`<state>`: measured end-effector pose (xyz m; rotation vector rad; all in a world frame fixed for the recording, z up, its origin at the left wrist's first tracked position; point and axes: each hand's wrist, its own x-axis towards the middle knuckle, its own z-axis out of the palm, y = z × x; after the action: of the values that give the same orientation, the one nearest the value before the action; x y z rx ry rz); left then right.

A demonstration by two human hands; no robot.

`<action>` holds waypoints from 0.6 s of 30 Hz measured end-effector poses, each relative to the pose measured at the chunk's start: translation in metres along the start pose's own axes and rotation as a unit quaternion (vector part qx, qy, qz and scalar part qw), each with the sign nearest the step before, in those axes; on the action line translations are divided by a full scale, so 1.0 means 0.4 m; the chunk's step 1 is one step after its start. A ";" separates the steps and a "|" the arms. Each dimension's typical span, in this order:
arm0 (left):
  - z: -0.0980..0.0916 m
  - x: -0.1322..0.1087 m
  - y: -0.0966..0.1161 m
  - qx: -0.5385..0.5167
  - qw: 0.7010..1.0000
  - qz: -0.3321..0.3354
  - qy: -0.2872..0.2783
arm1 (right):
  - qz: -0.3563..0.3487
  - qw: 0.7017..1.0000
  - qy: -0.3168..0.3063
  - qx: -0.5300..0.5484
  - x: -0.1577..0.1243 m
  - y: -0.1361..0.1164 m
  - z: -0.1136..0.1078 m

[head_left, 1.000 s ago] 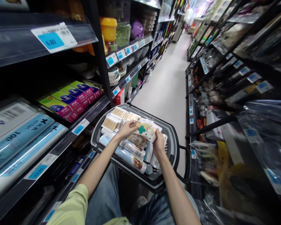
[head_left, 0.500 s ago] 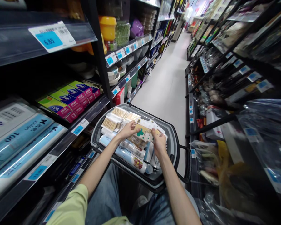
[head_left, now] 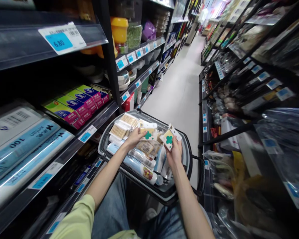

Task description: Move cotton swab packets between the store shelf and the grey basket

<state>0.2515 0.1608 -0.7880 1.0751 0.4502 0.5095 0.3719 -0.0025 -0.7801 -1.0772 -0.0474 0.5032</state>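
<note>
A grey shopping basket (head_left: 186, 156) rests on my lap, full of packets. My left hand (head_left: 135, 136) is closed on a flat packet with a green clover mark (head_left: 148, 134), held just above the basket's contents. My right hand (head_left: 174, 152) grips a second packet with the same green clover (head_left: 169, 137), lifted and tilted over the basket's right side. The two packets are apart. Under my hands lie toothpick boxes (head_left: 119, 128), a long roll with a fruit print (head_left: 137, 166) and several other wrapped goods.
Black shelving runs along both sides of a narrow aisle (head_left: 179, 89). On the left are coloured boxes (head_left: 74, 103), long blue rolls (head_left: 20, 146), bowls and a yellow jar (head_left: 119, 30). Bagged goods (head_left: 276, 142) crowd the right shelves close to my elbow.
The two clover packets, held together before, have come apart: my right hand drew one to the right and raised it, my left hand kept the other. The view shifted slightly.
</note>
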 end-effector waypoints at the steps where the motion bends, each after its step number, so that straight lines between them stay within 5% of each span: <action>1: 0.003 -0.001 0.000 0.000 1.000 0.005 -0.011 | -0.021 0.999 -0.022 -0.028 -0.006 0.004 0.005; 5: 0.017 -0.009 -0.003 0.008 0.998 0.005 -0.063 | -0.107 0.969 -0.098 -0.200 -0.021 0.025 0.014; 9: 0.038 -0.022 -0.007 0.025 0.997 -0.012 -0.077 | -0.158 0.933 -0.073 -0.316 -0.022 0.043 0.008; 12: 0.055 -0.034 -0.008 0.022 0.997 -0.029 -0.072 | -0.147 0.938 -0.031 -0.313 -0.023 0.053 0.007; 18: 0.063 -0.046 -0.009 0.105 0.986 -0.027 -0.129 | -0.076 0.959 -0.056 -0.265 -0.029 0.074 0.008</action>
<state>0.2517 0.1306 -0.7794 1.3079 0.3072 0.2718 0.3498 0.0065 -0.8014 -1.5545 -0.3807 0.4196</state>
